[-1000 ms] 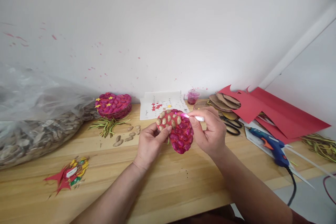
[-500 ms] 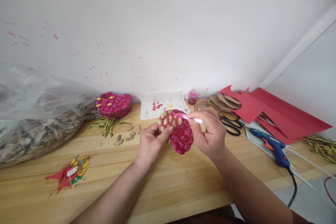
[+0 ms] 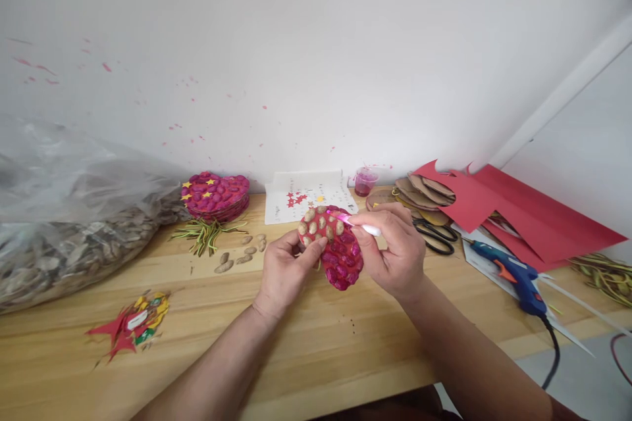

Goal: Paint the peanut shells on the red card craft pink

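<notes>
My left hand (image 3: 286, 270) is closed on the left edge of a red peanut-covered plaque (image 3: 342, 256), thumb on its front, holding it tilted above the table. Peanuts on its lower right side are magenta; those at the upper left are bare tan. My right hand (image 3: 397, 253) pinches a small white-handled paintbrush (image 3: 369, 230), whose magenta tip lies against the plaque's upper edge. Behind the plaque, a white sheet (image 3: 276, 207) bears small red stars. A clear cup of magenta paint (image 3: 365, 183) stands by the wall. Loose peanuts (image 3: 247, 251) lie left of my left hand.
A plastic bag of peanuts (image 3: 99, 250) fills the left side. Stacked magenta plaques (image 3: 217, 194) with yellow stars stand beside it. Paper scraps (image 3: 123, 329) lie front left. Black-handled scissors (image 3: 437, 240), a blue glue gun (image 3: 518, 276), cardboard pieces (image 3: 419, 192) and red paper (image 3: 543, 217) occupy the right.
The brush tip has shifted very slightly along the plaque's upper edge, and the handle tilts a little differently. Both hands keep their grips; the whole view has moved marginally.
</notes>
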A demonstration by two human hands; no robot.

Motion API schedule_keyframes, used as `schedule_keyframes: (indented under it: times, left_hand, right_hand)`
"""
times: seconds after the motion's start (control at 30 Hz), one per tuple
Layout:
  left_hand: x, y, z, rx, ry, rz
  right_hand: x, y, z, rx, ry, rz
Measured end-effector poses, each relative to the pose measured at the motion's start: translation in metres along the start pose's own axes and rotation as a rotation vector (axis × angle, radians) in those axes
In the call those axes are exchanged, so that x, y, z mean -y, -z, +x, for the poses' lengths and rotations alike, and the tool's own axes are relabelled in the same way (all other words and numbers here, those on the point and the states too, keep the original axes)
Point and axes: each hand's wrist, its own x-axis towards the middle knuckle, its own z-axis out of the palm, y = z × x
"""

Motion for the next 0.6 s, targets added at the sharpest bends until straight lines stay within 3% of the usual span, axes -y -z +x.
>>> schedule_keyframes:
  times: [0.6]
  left_hand:
    - [-0.0079,-0.0024,-0.0009,-0.013,0.019,-0.028]
  right_hand:
    - [-0.0016,0.0013,0.0003,-0.001,-0.017,-0.019]
